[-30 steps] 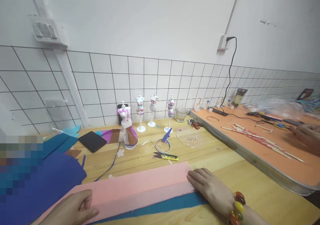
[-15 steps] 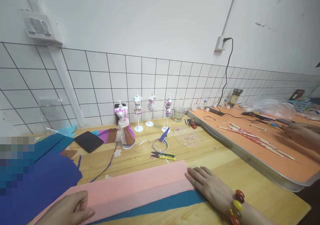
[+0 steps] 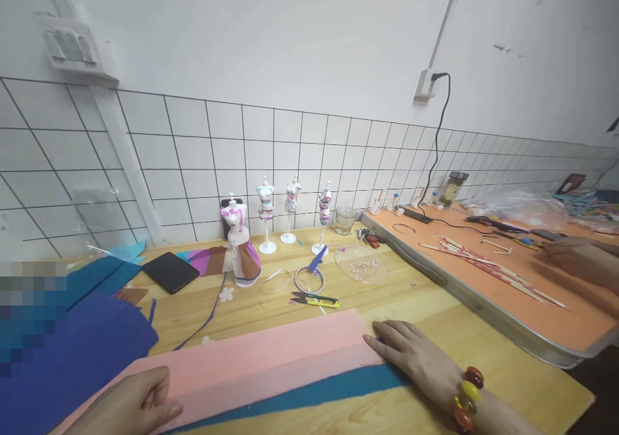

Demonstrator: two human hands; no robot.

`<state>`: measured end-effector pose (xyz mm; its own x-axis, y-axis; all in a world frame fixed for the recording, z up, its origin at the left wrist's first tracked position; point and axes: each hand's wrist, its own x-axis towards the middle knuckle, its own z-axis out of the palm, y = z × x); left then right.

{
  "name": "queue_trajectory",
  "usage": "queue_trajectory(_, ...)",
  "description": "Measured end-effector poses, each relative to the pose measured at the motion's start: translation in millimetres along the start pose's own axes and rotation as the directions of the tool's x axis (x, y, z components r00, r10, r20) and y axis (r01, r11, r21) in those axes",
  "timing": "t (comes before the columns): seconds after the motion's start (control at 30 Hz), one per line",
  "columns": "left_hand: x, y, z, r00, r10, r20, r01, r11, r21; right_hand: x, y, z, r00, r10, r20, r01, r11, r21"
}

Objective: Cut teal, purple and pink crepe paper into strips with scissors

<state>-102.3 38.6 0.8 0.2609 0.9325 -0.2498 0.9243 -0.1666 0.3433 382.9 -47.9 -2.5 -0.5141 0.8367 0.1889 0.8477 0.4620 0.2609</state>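
Note:
A long pink sheet, apparently felt or cloth, lies across the wooden table with a paler band along its near side. Beneath it a teal sheet sticks out toward me. My left hand rests on the pink sheet's left part, its fingers curled in loosely and the thumb along the surface; nothing shows in it. At the sheet's right end lies my right hand, flat with fingers stretched out, the index fingertip by the edge. A small dark-blue bit shows near those fingertips. A beaded bracelet circles the right wrist.
Yellow-handled thread snips, a white ring and several small dress forms stand or lie behind the sheet. Blue fabric and a black phone are left. Another person's hand is over the orange table.
My right hand has slid slightly to the right, off the pink sheet's upper corner. My left hand has stayed in place. The view has shifted slightly.

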Motion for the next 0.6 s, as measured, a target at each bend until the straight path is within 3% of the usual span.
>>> queue_trajectory(0.2, -7.6, 13.1, -8.7, 0.999, -0.029, 0.038, 0.029, 1.0, 0.003, -2.4, 0.0, 3.3, 1.0, 0.002, -0.007, -0.002, 1.0, 0.003)
queue_trajectory(0.4, -11.0, 15.1, -9.3, 0.999, -0.038, 0.01, 0.038, 0.998, -0.054, -4.4, 7.4, 11.7, 1.0, 0.017, -0.011, -0.016, 0.999, 0.047)
queue_trajectory(0.6, -15.1, 19.6, -14.3, 0.999, -0.053, 0.001, 0.053, 0.997, -0.06, 22.1, 1.8, -6.9, 0.994, 0.061, -0.091, -0.048, 0.99, 0.133)
